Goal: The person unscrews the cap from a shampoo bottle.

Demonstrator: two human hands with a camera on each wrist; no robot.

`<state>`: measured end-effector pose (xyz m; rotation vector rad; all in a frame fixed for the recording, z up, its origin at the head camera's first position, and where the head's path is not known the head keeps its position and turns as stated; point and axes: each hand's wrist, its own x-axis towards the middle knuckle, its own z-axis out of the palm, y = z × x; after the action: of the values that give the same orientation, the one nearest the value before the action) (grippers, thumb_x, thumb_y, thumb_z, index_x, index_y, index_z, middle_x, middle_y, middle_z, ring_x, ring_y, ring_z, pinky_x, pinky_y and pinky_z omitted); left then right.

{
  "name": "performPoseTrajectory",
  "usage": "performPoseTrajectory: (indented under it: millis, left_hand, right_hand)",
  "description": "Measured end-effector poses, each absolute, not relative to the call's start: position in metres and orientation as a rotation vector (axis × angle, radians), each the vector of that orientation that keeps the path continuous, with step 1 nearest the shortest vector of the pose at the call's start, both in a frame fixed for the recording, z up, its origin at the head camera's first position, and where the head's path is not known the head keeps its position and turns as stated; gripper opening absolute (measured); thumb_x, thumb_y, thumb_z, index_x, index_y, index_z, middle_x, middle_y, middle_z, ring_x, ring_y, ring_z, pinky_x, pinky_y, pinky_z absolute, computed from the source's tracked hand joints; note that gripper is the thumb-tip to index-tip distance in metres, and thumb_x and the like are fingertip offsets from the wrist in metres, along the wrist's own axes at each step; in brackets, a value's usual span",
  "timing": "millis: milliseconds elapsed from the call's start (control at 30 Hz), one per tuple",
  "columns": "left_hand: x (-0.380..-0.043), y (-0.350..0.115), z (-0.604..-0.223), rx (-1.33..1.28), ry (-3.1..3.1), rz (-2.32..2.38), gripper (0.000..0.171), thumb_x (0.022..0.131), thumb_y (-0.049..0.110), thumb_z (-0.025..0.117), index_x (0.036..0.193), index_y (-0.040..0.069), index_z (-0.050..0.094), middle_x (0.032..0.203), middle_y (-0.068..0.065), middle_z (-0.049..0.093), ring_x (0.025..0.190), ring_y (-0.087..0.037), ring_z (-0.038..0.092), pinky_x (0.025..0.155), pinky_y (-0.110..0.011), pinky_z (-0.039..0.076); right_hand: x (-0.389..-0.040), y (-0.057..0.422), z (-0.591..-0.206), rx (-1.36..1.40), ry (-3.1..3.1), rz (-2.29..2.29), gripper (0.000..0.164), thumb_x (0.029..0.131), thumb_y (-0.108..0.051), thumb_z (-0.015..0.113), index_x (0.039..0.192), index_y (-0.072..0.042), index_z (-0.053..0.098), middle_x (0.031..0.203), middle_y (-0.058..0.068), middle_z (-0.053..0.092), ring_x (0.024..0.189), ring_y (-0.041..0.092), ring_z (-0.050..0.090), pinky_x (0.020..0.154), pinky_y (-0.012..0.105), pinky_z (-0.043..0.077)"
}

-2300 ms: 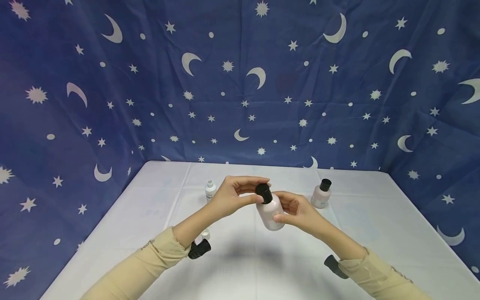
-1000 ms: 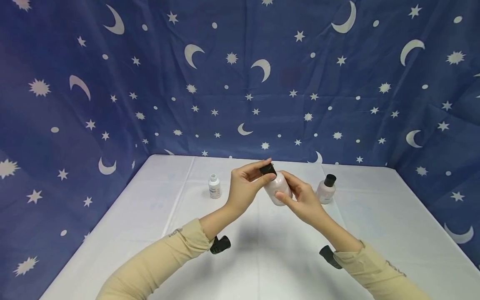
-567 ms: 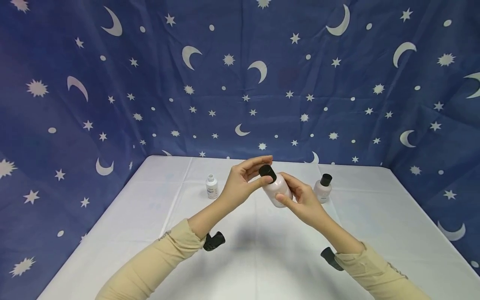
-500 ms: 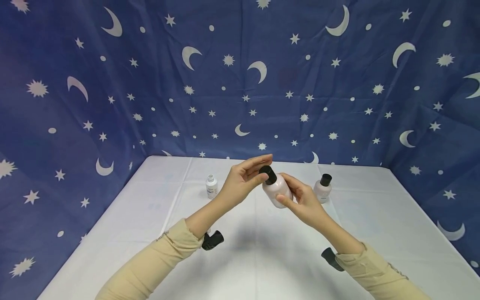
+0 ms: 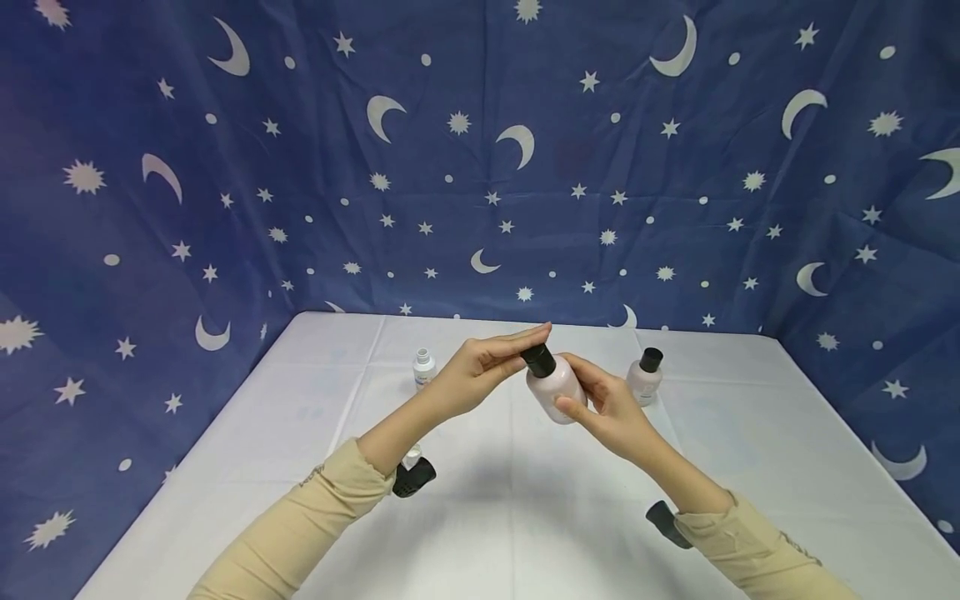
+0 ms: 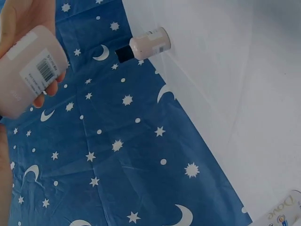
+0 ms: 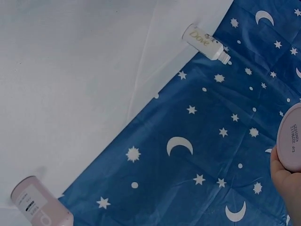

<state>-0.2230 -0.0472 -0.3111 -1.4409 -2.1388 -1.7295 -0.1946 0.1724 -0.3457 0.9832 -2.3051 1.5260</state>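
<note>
My right hand (image 5: 611, 417) grips a pale pink bottle (image 5: 557, 390) by its body, above the table and tilted to the left. The bottle's black cap (image 5: 538, 361) sits on its neck. My left hand (image 5: 480, 372) lies against that cap with fingers straight over its top, and the thumb is drawn back to the cap's left side. A printed label on the held pink bottle (image 6: 35, 70) faces the left wrist view. In the right wrist view the base of this pink bottle (image 7: 290, 141) shows at the right edge.
A second pink bottle (image 5: 644, 383) with a black cap stands behind my right hand. Farther left is an uncapped white Dove bottle (image 5: 424, 369), partly hidden by my left hand. A small white cap (image 5: 412, 455) lies near my left wrist camera (image 5: 414, 477). A starry blue cloth (image 5: 480, 208) hangs behind.
My left hand has loosened its pinch on the black cap; the thumb has slid back and the fingers have straightened over the top. The pink bottle stays in my right hand, slightly lower.
</note>
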Motion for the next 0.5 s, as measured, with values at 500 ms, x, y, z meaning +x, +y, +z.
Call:
performPoseTrajectory:
  millis: [500]
  left_hand:
    - [-0.2130,-0.0382,-0.3140,-1.043,-2.009,-1.729,0.032,0.076,-0.003,0.073,0.107,-0.009,0.067,0.108,-0.023,0.067,0.096,-0.032,0.068,0.078,-0.026,0.058]
  right_hand:
    - [-0.1887,0.1678,-0.3410,0.920,-2.322,1.552,0.050,0.088,-0.003,0.063,0.131,0.014,0.043,0.130,0.031,0.051,0.112,-0.012,0.049,0.095,0.008,0.042]
